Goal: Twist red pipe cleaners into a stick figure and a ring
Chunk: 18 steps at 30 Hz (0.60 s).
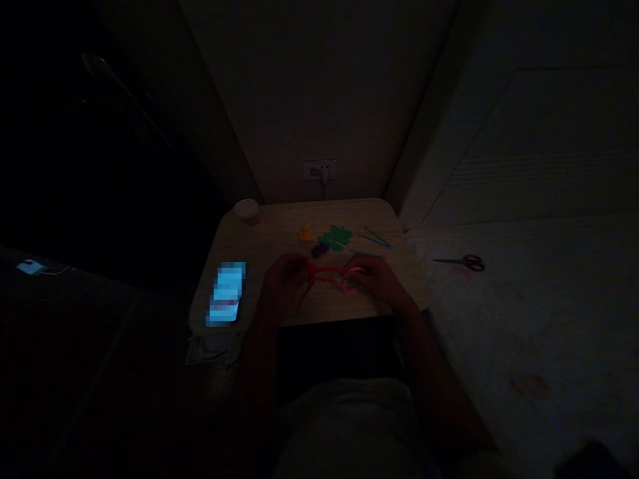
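Note:
In the dim light, my left hand (282,279) is closed on one end of a red piece that looks like bent pipe cleaner (327,270), with loose red ends hanging below the fingers. The red strands run across to my right hand (375,274), whose fingers are pinched at their other end. A pink curved strip (349,289) loops beneath the right fingertips. Just beyond the hands lie a green leaf-like piece (335,237), a dark purple piece (319,249) and an orange-yellow piece (306,233). Fine details of the grip are too dark to make out.
A small wooden table (279,216) bears a lit phone (225,294) at left, a paper cup (247,211) at the back left and thin blue-green sticks (378,238) at right. Scissors (462,262) lie right of the table. A wall socket (319,170) holds a plug.

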### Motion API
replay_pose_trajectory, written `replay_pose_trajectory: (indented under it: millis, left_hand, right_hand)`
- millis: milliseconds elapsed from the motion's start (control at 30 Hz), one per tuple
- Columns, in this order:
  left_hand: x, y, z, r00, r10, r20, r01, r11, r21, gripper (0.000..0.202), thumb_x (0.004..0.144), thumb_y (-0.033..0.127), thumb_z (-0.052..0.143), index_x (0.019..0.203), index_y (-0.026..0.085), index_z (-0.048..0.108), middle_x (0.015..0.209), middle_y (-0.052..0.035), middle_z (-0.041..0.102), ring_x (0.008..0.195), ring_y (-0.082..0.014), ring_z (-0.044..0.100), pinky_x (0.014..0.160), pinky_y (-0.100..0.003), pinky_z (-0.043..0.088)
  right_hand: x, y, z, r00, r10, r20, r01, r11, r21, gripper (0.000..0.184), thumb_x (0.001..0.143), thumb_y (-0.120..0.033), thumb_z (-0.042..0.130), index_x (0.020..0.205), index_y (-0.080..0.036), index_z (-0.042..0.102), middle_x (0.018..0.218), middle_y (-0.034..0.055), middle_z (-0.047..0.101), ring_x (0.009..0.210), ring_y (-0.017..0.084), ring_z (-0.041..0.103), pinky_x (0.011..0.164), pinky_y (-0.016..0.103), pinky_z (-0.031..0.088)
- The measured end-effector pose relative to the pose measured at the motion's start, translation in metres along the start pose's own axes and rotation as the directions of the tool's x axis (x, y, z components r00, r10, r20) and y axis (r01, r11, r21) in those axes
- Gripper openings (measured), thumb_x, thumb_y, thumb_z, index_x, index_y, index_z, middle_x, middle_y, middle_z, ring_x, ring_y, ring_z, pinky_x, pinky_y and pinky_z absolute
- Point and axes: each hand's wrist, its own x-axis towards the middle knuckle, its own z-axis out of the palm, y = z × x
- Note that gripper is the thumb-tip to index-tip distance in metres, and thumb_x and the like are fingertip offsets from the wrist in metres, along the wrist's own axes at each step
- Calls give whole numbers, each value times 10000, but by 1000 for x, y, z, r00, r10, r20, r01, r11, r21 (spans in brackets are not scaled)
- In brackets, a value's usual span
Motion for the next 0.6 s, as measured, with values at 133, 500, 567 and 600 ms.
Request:
replay_pose_trajectory:
  millis: [133, 500, 567, 600]
  left_hand:
    - [-1, 8, -3, 993, -12, 119, 1, 996, 93, 466, 600, 320, 941, 997, 192, 733, 928, -54, 797, 813, -198, 745, 730, -294, 608]
    - [-12, 21, 0, 971, 36, 235, -68, 989, 130, 396, 645, 269, 895, 1004, 185, 749, 1018, -80, 777, 924, -220, 736, 829, -317, 613]
    - [-8, 21, 3, 982, 25, 187, -52, 989, 139, 330, 678, 301, 880, 951, 186, 735, 943, -66, 775, 822, -202, 728, 736, -302, 609]
    - [-4, 20, 4, 985, 21, 171, -45, 989, 140, 315, 692, 321, 872, 937, 187, 727, 895, -56, 768, 757, -191, 715, 685, -295, 598]
  right_hand:
    - [-1, -8, -2, 1000, 6, 0, -6, 998, 55, 158, 832, -359, 772, 795, -205, 775, 826, 41, 769, 773, 195, 681, 721, 297, 491]
    - [-8, -35, -7, 997, 72, -9, -71, 992, 103, 224, 848, -427, 764, 810, -207, 750, 784, 29, 748, 735, 188, 659, 691, 290, 486]
    - [-10, -38, -9, 996, 89, 11, -90, 990, 108, 199, 847, -399, 761, 808, -205, 750, 773, 25, 742, 722, 180, 654, 679, 282, 482]
    - [-10, -38, -10, 995, 98, 27, -101, 989, 113, 188, 846, -388, 755, 813, -203, 752, 772, 26, 743, 717, 177, 654, 676, 279, 483]
